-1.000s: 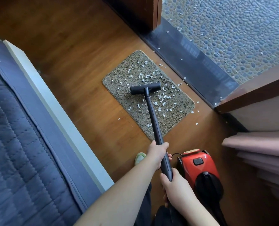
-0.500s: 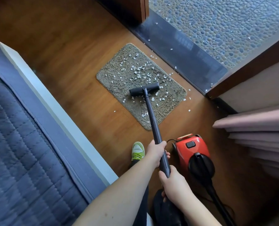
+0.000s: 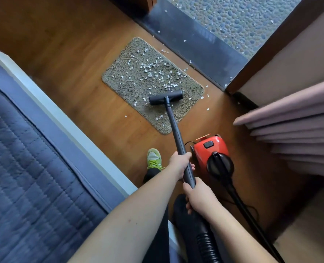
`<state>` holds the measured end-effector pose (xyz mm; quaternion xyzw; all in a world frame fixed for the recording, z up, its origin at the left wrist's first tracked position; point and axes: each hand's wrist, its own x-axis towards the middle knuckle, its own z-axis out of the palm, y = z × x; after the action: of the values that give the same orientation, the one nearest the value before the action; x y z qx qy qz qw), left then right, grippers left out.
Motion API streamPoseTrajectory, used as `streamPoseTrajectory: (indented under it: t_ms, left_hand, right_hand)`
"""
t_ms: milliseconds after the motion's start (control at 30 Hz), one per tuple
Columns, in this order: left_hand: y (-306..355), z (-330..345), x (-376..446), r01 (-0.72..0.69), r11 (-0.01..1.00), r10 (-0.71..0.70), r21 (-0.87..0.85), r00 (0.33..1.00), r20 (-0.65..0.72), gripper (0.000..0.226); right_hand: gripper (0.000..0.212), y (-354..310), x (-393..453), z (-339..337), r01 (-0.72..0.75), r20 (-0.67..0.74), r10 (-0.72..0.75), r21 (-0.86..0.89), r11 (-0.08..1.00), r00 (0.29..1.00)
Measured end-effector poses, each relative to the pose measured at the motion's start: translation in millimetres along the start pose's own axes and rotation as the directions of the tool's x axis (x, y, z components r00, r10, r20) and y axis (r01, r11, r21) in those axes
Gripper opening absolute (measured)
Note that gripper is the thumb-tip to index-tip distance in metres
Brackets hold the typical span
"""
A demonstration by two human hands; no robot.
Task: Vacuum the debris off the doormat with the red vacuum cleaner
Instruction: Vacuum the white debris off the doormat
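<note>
A grey-green doormat (image 3: 136, 88) lies on the wooden floor, strewn with several white flakes of debris (image 3: 153, 72), mostly on its far half. The black floor nozzle (image 3: 165, 97) rests on the mat's near half. From it the black wand (image 3: 176, 133) runs back to me. My left hand (image 3: 180, 164) grips the wand, and my right hand (image 3: 197, 196) grips it just below, near the ribbed hose (image 3: 207, 245). The red vacuum cleaner (image 3: 212, 150) stands on the floor to the right of my hands.
A bed with a blue quilted cover (image 3: 24, 168) and white frame fills the left. A dark threshold (image 3: 195, 44) and pebble floor lie beyond the mat, with flakes scattered there. Pink folded curtains (image 3: 293, 133) stand at the right. My green shoe (image 3: 153, 158) is near the mat.
The nozzle has been drawn back toward me, from the middle of the mat to its near half. The strip it crossed shows fewer flakes. Both hands still grip the wand.
</note>
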<state>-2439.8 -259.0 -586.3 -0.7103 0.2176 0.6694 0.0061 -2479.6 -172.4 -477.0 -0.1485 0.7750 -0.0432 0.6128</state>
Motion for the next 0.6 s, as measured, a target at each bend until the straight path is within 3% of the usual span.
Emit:
streamPoseTrajectory:
  t_ms: [200,400,600]
  left_hand:
    - [-23,13,-13,0.045,0.999,-0.045,-0.005,0.999,0.024,0.050]
    - [-20,13,-20,0.061,0.995,-0.060,-0.079,0.998,0.020,0.082]
    - [-1,4,-18,0.016,0.999,-0.016,-0.052,1.000,0.005,0.077]
  right_hand:
    - [0.024,21,-15,-6,-0.031,0.046,0.029,0.062,0.998,0.999]
    - [0.023,25,-14,-11,0.001,0.058,-0.004,0.048,0.999,0.998]
    - [0.032,0,8,-6,0.015,0.010,-0.015,-0.026,1.000,1.000]
